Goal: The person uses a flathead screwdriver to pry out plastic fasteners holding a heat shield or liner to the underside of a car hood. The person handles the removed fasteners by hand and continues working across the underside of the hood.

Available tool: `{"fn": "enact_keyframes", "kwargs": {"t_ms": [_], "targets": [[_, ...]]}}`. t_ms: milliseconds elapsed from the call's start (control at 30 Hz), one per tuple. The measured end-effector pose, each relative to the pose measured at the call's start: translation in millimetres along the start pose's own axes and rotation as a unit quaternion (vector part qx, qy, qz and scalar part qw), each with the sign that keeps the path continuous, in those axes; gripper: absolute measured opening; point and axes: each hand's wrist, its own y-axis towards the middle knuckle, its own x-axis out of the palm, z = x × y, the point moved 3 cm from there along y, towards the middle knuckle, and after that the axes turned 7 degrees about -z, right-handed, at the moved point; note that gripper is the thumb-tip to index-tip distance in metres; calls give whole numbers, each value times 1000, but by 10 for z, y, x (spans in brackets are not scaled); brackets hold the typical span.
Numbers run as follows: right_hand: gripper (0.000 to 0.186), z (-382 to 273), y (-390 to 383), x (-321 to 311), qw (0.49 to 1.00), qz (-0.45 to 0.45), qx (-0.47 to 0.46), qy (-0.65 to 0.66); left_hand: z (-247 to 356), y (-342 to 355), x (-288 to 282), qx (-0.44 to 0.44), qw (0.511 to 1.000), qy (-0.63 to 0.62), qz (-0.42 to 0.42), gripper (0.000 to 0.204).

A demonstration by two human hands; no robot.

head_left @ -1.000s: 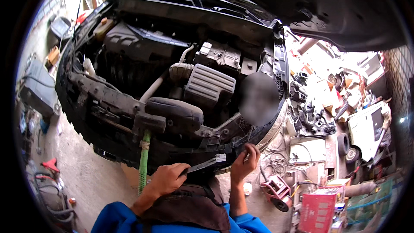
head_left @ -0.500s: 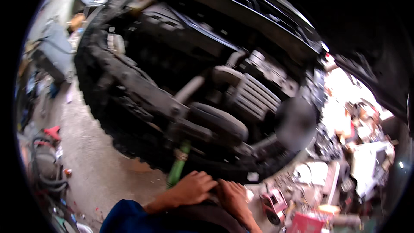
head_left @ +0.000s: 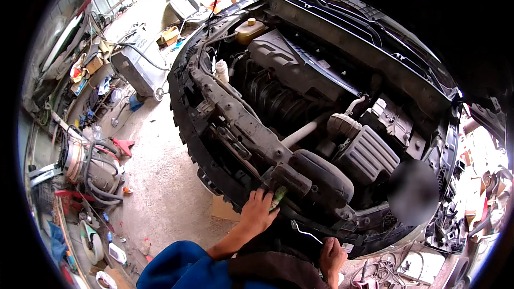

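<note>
Before me is the open front end of a car (head_left: 230,108), its engine bay uncovered. My left hand (head_left: 256,215) is at its front edge, fingers curled around a green tube-shaped object (head_left: 278,197) whose upper part sticks out beside the thumb. Its lower part is hidden behind the hand, and I cannot make out its kind. Lower right, my right hand (head_left: 333,257) is closed on a thin metal rod with a bent end (head_left: 308,233). The rod's tip points up and left, just over the black front bumper (head_left: 369,241).
On the left floor stand a grey machine on wheels (head_left: 140,64) and a round tank with black hoses (head_left: 91,166). A red stand (head_left: 124,146) and a cardboard piece (head_left: 224,210) lie nearer the car. Car parts and cables (head_left: 388,270) crowd the right side.
My hands were close together below the bumper; they are now apart. The left has come up onto the green object, and the bent rod now shows in the right. My view has shifted.
</note>
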Motion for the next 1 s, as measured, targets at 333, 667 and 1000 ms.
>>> {"fn": "enact_keyframes", "kwargs": {"t_ms": [333, 667, 1000], "targets": [[35, 56, 15, -31, 999, 14, -35, -5, -24, 70, -143, -66, 991, -107, 57, 42], [31, 135, 87, -14, 998, 33, -39, 38, -1455, 1064, -1228, -89, 980, -31, 176, 36], [29, 86, 79, -5, 995, 93, -19, 6, -2602, 1622, -1154, -174, 980, 87, 49, 49]]}}
